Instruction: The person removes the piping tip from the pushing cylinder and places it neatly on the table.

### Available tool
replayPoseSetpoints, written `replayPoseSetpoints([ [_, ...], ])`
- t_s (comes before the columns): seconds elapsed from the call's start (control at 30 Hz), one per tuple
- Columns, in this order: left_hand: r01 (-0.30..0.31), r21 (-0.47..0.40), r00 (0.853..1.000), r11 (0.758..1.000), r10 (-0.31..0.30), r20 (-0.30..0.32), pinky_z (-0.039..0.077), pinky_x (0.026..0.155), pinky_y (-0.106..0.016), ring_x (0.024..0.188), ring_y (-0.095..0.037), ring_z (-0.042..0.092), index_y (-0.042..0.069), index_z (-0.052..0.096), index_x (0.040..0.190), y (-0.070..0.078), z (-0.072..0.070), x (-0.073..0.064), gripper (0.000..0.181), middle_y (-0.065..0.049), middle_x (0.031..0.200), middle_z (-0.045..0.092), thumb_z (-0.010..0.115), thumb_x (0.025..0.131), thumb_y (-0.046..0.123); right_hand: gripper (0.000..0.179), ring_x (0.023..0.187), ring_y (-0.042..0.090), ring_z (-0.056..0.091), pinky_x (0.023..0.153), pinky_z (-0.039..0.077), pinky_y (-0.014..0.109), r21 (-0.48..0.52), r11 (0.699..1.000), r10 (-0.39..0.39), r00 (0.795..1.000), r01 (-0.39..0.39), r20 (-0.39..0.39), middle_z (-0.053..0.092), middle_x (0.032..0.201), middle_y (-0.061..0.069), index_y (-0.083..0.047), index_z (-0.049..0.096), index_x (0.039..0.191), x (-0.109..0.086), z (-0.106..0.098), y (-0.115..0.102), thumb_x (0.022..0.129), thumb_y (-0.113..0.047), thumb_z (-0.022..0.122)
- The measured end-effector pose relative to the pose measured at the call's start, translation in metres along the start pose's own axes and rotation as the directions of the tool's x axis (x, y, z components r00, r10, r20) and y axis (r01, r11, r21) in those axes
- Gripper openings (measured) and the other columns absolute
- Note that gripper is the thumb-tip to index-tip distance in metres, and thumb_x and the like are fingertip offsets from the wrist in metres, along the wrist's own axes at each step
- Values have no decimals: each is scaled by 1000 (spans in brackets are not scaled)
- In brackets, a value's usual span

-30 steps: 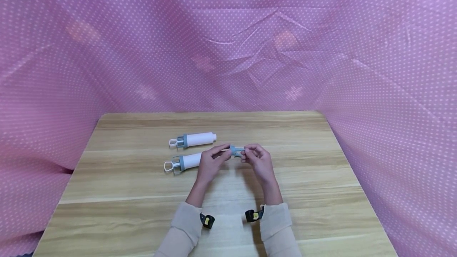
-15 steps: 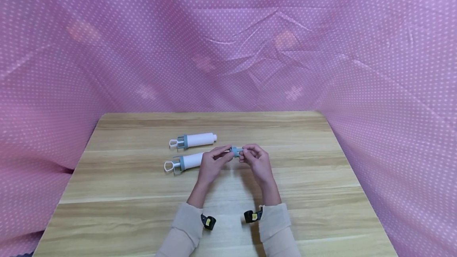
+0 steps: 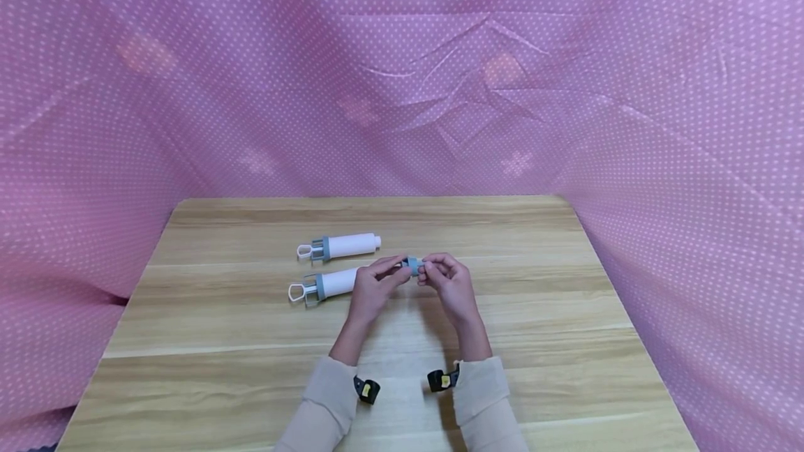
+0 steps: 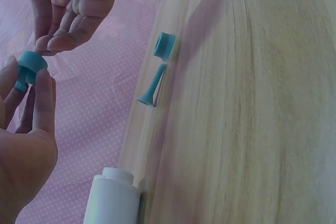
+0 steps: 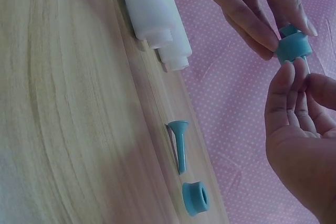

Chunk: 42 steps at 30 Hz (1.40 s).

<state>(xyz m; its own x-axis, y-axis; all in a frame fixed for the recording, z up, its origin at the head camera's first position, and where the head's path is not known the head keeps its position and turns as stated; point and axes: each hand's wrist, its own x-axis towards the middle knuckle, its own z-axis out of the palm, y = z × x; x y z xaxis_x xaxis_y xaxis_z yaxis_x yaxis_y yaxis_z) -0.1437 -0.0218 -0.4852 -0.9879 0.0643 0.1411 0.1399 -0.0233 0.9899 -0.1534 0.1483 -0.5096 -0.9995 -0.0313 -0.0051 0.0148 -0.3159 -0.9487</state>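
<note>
Above the table, my left hand [image 3: 372, 291] holds a small teal ring cap [image 4: 34, 62] between thumb and fingertips. A slim teal stemmed piece sits in the cap's opening; its flared end is partly covered by my left fingers. From the other side, my right hand [image 3: 457, 291] pinches the thin stem close to the cap, as the right wrist view shows. Two white cylinders, the far white cylinder [image 3: 352, 244] and the near white cylinder [image 3: 338, 282], lie left of the hands, each with a grey-blue collar and a white loop handle. My left hand covers the near one's tip.
Both wrist views show a second teal ring cap [image 5: 195, 199] and a teal funnel-shaped nozzle [image 5: 180, 145] lying on the wooden table [image 3: 565, 368], beyond the white cylinders' tips. Pink dotted cloth [image 3: 440, 89] hangs behind the table and on both sides.
My right hand has shifted slightly left toward the cap, and less of the stem shows between the hands. The left hand is almost still, and both white cylinders stay where they were.
</note>
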Motion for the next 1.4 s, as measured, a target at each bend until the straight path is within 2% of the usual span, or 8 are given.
replayPoseSetpoints([
  [0.23,-12,-13,1000,1000,12,4,57,77,-22,99,-28,71,1,74,118,-33,-2,10,33,-16,116,72,80,89,16,9,73,15,65,71,58,26,0,1000,3,1000,-3,15,66,84,8,12,59,105,0,1,0,100,4,57],
  [0.4,-30,14,1000,999,30,-3,57,81,-24,97,-22,71,0,74,117,-34,-4,10,36,-11,112,74,81,88,19,10,74,15,65,73,58,27,-9,1000,19,999,-19,29,65,86,8,10,59,106,0,2,0,101,1,58],
  [0.63,-40,45,999,998,40,-4,55,93,-43,98,-20,70,8,77,116,-34,-6,11,32,-5,110,75,81,89,23,22,77,18,64,75,59,31,-99,995,29,999,-25,31,64,90,8,11,60,115,0,2,2,102,-6,60],
  [0.8,-45,50,999,998,45,-2,54,93,-46,98,-21,69,5,76,116,-34,-6,11,33,-6,111,74,81,89,22,28,86,20,66,87,58,47,-146,989,35,998,-28,43,64,106,10,9,61,122,-1,3,1,103,-11,61],
  [1.0,-50,29,999,998,50,-8,53,93,-46,99,-26,69,4,77,115,-35,-2,12,30,-12,112,74,82,88,16,30,89,18,69,95,50,62,-111,994,20,996,-11,87,65,113,12,12,58,125,0,3,2,102,-6,61],
  [1.13,-37,18,999,999,37,-11,52,95,-51,101,-31,69,0,75,115,-36,1,12,30,-17,114,73,81,87,10,29,88,18,69,92,54,56,-98,995,5,996,3,89,66,111,11,14,58,124,-1,2,3,100,-3,62],
  [1.27,-29,42,1000,999,29,-5,51,95,-55,100,-34,69,-6,73,116,-37,4,13,31,-21,114,72,79,88,5,31,88,19,69,86,59,40,-86,996,-3,995,11,100,66,109,11,15,57,124,-1,1,3,100,-2,62],
  [1.4,-29,51,999,998,30,-11,51,95,-56,98,-34,69,-6,73,115,-38,4,14,30,-21,113,72,79,88,5,32,87,19,69,83,59,34,-79,997,-2,995,11,104,66,108,11,15,56,125,-1,1,2,99,-3,63],
])
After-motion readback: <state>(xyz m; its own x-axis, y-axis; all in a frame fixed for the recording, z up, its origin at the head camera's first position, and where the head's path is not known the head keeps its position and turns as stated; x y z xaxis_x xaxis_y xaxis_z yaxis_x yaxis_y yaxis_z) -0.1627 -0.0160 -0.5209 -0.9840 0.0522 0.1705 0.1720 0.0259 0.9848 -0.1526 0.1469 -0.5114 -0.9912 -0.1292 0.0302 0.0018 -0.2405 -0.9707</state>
